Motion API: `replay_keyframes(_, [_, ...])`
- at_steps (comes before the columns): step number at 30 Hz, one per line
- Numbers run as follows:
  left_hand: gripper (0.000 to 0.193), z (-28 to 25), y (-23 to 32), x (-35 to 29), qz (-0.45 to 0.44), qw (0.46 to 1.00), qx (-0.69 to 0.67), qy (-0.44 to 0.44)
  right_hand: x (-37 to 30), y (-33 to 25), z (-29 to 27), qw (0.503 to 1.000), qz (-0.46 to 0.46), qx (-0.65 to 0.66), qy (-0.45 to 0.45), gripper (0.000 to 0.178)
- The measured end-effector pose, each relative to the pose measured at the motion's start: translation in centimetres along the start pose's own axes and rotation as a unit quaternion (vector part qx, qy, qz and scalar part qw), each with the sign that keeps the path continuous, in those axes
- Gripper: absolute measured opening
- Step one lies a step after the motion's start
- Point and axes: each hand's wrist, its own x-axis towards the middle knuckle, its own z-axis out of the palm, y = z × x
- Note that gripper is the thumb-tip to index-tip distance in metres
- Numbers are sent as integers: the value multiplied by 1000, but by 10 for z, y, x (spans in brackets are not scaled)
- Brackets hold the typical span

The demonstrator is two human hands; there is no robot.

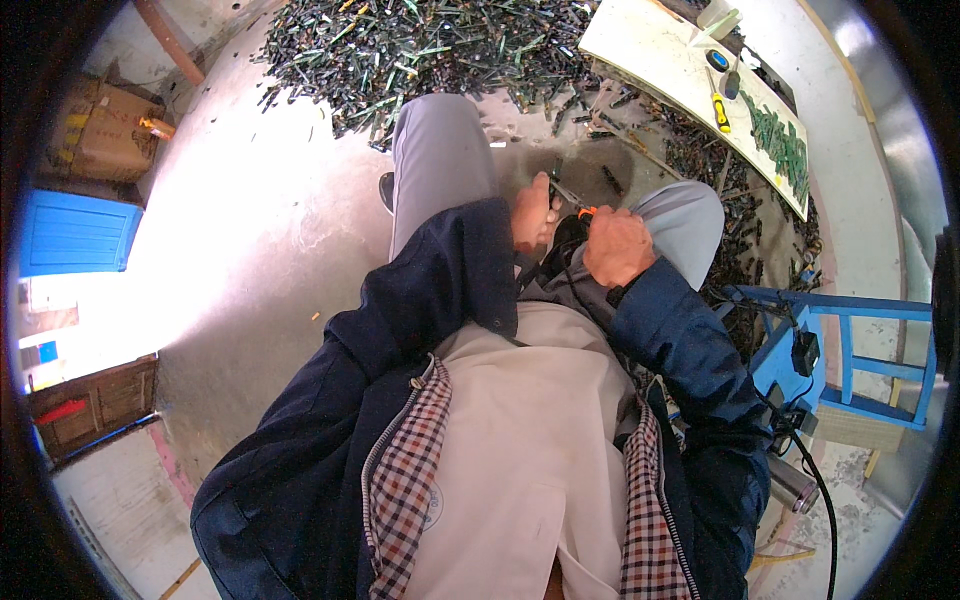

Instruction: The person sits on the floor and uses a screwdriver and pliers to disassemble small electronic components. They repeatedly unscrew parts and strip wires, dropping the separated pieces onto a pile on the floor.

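Note:
My left hand (535, 215) is closed between my knees, pinching a small dark strip (555, 172) whose end sticks up past the fingers. My right hand (618, 247) is wrapped round a tool with an orange and black handle (587, 213). Its thin metal shaft (567, 195) slants up and left to the strip, like a screwdriver's. The fingers hide most of the handle, and whether the tip touches the strip is too small to tell. Another dark strip (612, 180) lies on the floor just beyond my hands.
A big heap of dark and green strips (430, 60) covers the floor ahead. On the right, a pale board (650, 50) bears a yellow-black screwdriver (721, 112) and green strips (780, 145). A blue chair (850, 350), a cable (825, 490) and a metal flask (793, 485) are at my right.

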Motion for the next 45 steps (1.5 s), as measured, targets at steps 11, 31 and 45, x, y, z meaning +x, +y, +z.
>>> replay_keyframes(11, [40,-2,1,3,-23,999,-13,-28,2,7,-7,991,-6,130,14,16])
replay_keyframes(31, [43,-4,9,1,-83,993,-18,-85,-3,5,-35,998,-8,28,-62,15])
replay_keyframes(45, [39,-6,11,0,-71,993,-22,-95,0,13,-36,986,19,105,-125,19])
